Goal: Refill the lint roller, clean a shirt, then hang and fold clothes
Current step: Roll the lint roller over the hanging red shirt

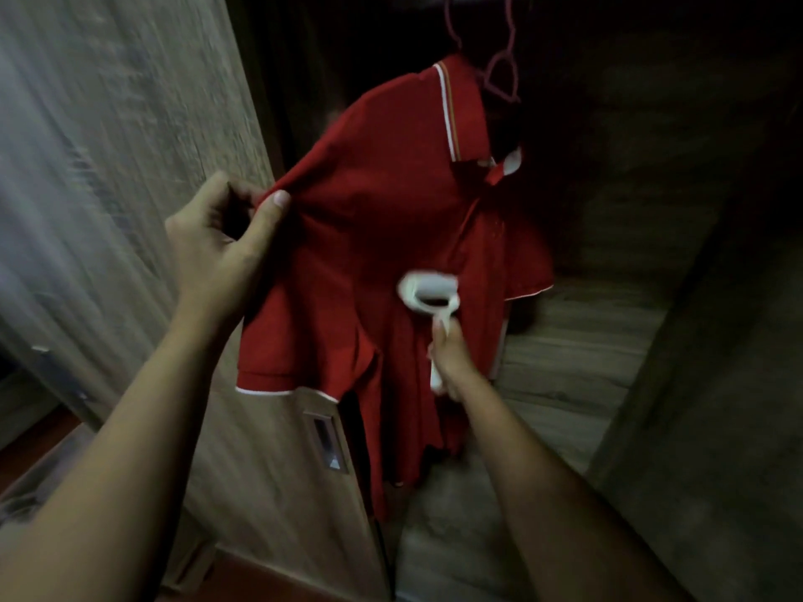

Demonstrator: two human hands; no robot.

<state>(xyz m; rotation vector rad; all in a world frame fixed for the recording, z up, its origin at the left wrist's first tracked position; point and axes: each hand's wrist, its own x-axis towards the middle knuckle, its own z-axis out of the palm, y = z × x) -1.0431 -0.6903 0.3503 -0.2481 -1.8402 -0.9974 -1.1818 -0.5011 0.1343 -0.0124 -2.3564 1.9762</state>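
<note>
I am holding the lint roller (430, 293) in my right hand (449, 362), fingers wrapped tight around its white handle, the end of which is sticking out below my palm. The roller's white head is lying sideways against the front of the red shirt (382, 219), about midway down the chest; it is blurred, so I cannot tell how firmly it is pressing. My left hand (217, 245) is pinching a fold of the shirt's shoulder fabric between thumb and fingers, pulling the cloth out to the left and stretching it taut. The shirt is a polo with white trim on the collar and sleeve hems, and it is hanging on a pink hanger (499, 76) at the top of the view. Its lower hem is hanging loose below my right wrist. The shirt is hanging inside an open wooden wardrobe (608, 341), dark at the back. The wardrobe door (130, 123) is standing to the left behind my left hand, with a recessed metal handle (328, 441) set near its edge, below the shirt's left sleeve.
</note>
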